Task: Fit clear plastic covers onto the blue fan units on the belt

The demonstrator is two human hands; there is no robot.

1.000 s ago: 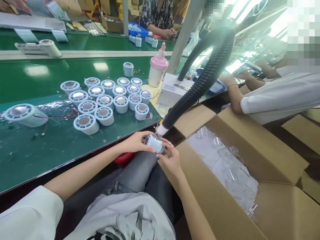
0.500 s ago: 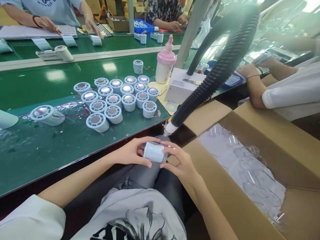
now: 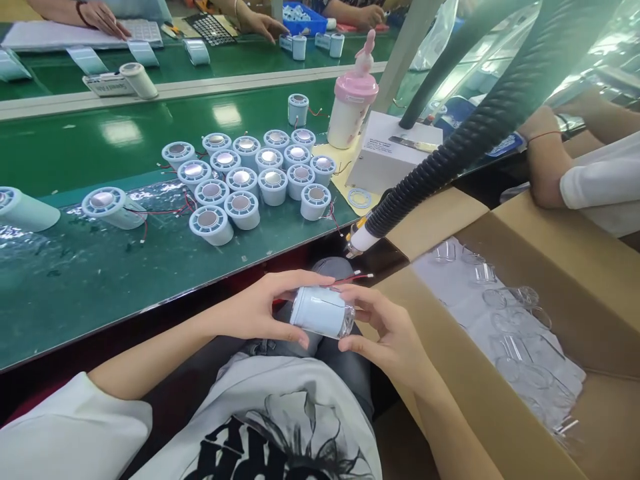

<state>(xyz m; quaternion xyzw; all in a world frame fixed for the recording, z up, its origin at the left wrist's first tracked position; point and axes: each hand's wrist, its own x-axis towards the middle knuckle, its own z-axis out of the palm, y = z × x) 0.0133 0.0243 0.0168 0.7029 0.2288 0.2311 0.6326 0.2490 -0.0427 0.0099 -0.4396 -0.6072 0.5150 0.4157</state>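
Above my lap, a pale blue cylindrical housing (image 3: 320, 311) lies on its side between both hands. A clear plastic cup (image 3: 347, 320) shows around its right end. My left hand (image 3: 273, 307) grips the left end, thumb below and fingers over the top. My right hand (image 3: 383, 323) closes on the clear end with thumb and fingertips. Red and black wires (image 3: 354, 277) with white plugs stick out behind the fingers. On the green bench, several similar blue cylinders (image 3: 241, 177) stand grouped, with metal discs on top and wires trailing.
A black corrugated hose (image 3: 430, 170) with a metal nozzle hangs just beyond my hands. To the right, an open carton (image 3: 430, 327) holds clear plastic cups (image 3: 513, 347). A pink-lidded bottle (image 3: 353, 107) and a white box (image 3: 387, 153) stand behind. Co-workers' hands (image 3: 263, 25) are across the bench.
The view has shifted, so the bench things sit higher and further right. The clear cup's end shows more beyond the blue housing, and the wires now stick out behind it. Both hands keep their hold.
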